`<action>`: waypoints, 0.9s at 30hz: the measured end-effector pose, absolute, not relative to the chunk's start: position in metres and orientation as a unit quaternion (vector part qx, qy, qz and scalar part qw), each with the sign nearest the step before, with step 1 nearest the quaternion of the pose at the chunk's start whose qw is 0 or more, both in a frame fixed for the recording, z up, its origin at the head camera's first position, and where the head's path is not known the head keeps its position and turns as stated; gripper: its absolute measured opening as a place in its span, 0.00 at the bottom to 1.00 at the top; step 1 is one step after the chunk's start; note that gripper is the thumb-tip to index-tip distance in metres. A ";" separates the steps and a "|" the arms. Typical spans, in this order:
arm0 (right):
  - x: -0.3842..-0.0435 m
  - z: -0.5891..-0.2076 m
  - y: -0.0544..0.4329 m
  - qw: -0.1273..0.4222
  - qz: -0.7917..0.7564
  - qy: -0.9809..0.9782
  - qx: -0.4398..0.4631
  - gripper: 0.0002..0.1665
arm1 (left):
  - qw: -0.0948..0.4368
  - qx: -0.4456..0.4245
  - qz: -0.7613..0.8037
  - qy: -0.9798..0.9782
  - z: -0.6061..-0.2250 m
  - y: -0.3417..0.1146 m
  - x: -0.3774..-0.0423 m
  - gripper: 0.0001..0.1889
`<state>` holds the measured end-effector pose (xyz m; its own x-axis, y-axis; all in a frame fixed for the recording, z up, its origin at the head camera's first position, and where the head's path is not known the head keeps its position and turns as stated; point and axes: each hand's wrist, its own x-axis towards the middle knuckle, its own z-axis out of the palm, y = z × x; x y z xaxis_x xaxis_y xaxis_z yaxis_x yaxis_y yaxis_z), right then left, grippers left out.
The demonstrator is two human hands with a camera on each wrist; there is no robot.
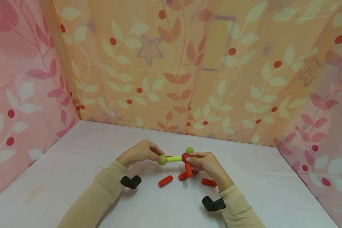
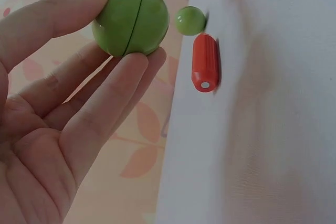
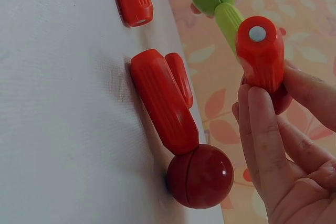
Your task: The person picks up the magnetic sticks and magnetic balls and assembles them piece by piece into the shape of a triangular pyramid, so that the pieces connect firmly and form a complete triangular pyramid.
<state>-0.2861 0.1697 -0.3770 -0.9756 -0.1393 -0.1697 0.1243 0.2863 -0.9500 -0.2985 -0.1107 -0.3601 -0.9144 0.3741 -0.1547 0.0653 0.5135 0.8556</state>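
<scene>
Just above the tabletop, my left hand [image 1: 143,153] pinches a green ball [image 2: 128,22] between thumb and fingertips. From that ball a yellow-green magnetic rod [image 1: 174,159] runs right to a dark red ball [image 1: 185,157]. My right hand [image 1: 209,164] pinches this red ball, which its fingers and a red magnetic rod [image 3: 262,59] partly hide in the right wrist view. The red rod juts from the ball toward the front, a round metal spot on its free end. Below, on the cloth, another red rod [image 3: 163,100] touches a second dark red ball [image 3: 203,177].
Loose red rods lie front left [image 1: 166,181] and beside the right wrist [image 1: 209,182]. Behind the held piece are another green ball [image 1: 190,150] and a red rod [image 2: 206,64]. Black mounts [image 1: 131,182] sit at both wrists. Patterned curtains [image 1: 174,63] enclose the white-covered table [image 1: 148,209].
</scene>
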 end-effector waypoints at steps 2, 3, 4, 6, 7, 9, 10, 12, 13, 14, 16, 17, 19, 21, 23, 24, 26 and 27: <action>-0.286 -0.377 0.170 0.109 -0.598 0.794 -0.007 0.22 | 0.160 0.129 0.481 0.852 -0.359 -0.109 -0.298 0.13; -0.286 -0.376 0.169 0.107 -0.598 0.794 -0.007 0.22 | 0.158 0.129 0.485 0.850 -0.358 -0.109 -0.298 0.13; -0.287 -0.376 0.169 0.106 -0.599 0.793 -0.006 0.22 | 0.158 0.127 0.487 0.849 -0.357 -0.109 -0.298 0.12; -0.287 -0.375 0.169 0.101 -0.601 0.793 -0.003 0.22 | 0.154 0.125 0.490 0.849 -0.356 -0.108 -0.298 0.13; -0.287 -0.375 0.168 0.098 -0.602 0.792 -0.002 0.21 | 0.154 0.122 0.491 0.849 -0.356 -0.108 -0.298 0.13; -0.287 -0.373 0.168 0.094 -0.604 0.791 0.000 0.21 | 0.151 0.119 0.492 0.849 -0.355 -0.107 -0.297 0.13; -0.288 -0.373 0.168 0.092 -0.605 0.791 0.001 0.21 | 0.150 0.117 0.491 0.850 -0.354 -0.106 -0.297 0.13; -0.288 -0.372 0.168 0.088 -0.606 0.791 0.003 0.21 | 0.147 0.112 0.492 0.851 -0.354 -0.105 -0.298 0.14; -0.288 -0.371 0.168 0.087 -0.606 0.790 0.003 0.21 | 0.146 0.109 0.492 0.851 -0.353 -0.105 -0.298 0.14; -0.288 -0.371 0.168 0.088 -0.607 0.790 0.003 0.21 | 0.146 0.108 0.492 0.851 -0.353 -0.105 -0.297 0.13; -0.287 -0.370 0.169 0.091 -0.604 0.791 0.003 0.22 | 0.148 0.106 0.497 0.848 -0.354 -0.104 -0.297 0.13; -0.286 -0.370 0.170 0.093 -0.602 0.793 0.002 0.22 | 0.148 0.106 0.500 0.847 -0.355 -0.103 -0.297 0.12; -0.283 -0.370 0.174 0.099 -0.599 0.794 -0.005 0.23 | 0.152 0.111 0.507 0.841 -0.357 -0.101 -0.295 0.11; -0.279 -0.370 0.178 0.106 -0.596 0.796 -0.010 0.23 | 0.154 0.114 0.509 0.839 -0.358 -0.098 -0.293 0.11; -0.276 -0.370 0.181 0.111 -0.597 0.794 -0.017 0.23 | 0.154 0.117 0.506 0.840 -0.358 -0.097 -0.291 0.11; -0.276 -0.369 0.182 0.114 -0.597 0.794 -0.021 0.23 | 0.154 0.117 0.505 0.841 -0.357 -0.096 -0.290 0.11; -0.275 -0.366 0.183 0.117 -0.593 0.796 -0.029 0.24 | 0.150 0.112 0.501 0.845 -0.356 -0.096 -0.288 0.11; -0.275 -0.365 0.183 0.118 -0.590 0.798 -0.035 0.24 | 0.147 0.110 0.501 0.846 -0.355 -0.096 -0.288 0.11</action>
<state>-0.2752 0.1828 -0.3648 -0.9696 -0.1949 -0.1481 0.0846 0.3010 -0.9499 -0.2878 -0.0956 -0.3553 -0.9328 0.3328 -0.1385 0.0381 0.4731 0.8802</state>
